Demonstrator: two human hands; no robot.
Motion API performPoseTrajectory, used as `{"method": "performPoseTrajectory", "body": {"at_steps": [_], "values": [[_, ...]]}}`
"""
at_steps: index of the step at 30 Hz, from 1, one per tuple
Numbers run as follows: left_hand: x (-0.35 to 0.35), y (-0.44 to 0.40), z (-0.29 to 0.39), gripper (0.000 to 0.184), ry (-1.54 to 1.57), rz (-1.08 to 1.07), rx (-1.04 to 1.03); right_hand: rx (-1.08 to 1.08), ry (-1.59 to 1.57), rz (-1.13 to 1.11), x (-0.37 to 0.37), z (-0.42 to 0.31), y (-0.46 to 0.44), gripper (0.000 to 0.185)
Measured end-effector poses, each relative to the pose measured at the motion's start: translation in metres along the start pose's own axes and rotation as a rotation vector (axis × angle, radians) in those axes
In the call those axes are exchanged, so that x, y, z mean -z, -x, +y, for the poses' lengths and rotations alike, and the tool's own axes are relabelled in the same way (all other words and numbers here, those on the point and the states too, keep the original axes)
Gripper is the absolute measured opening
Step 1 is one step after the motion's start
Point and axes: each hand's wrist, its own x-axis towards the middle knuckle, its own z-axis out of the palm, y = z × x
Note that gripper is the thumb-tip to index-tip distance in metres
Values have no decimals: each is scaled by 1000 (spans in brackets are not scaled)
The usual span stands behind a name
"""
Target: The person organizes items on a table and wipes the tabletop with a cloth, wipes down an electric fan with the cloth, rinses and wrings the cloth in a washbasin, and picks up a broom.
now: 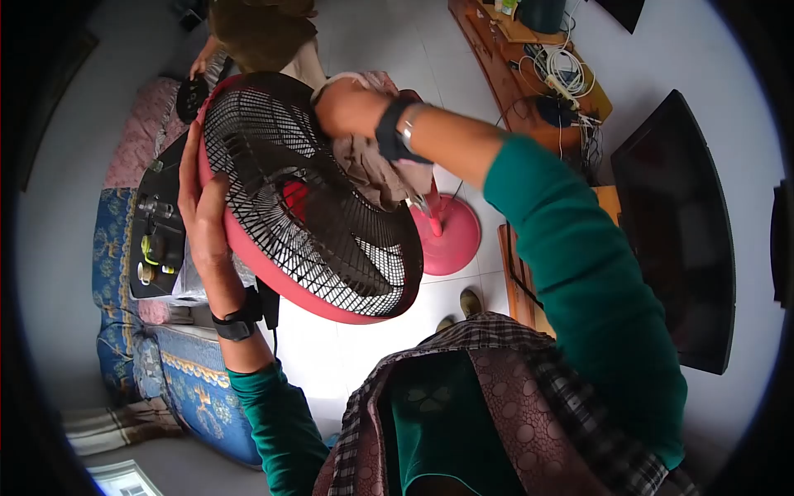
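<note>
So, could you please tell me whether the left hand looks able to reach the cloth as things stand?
Probably not without letting go: the left hand is on the rim of the fan, across its face from the cloth, and the right hand covers part of the cloth.

Holding fan (331, 227) by red rim (269, 271) with left fingers (189, 161); in right fingers (332, 107), holding greyish cloth (364, 169) at black grille (248, 186), above round base (453, 244).
</note>
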Motion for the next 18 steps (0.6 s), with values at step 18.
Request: {"method": "performPoseTrajectory", "body": {"at_steps": [18], "values": [[4, 36, 23, 68, -85, -17, -30, -151, -295, 665, 12, -60, 96, 19]]}}
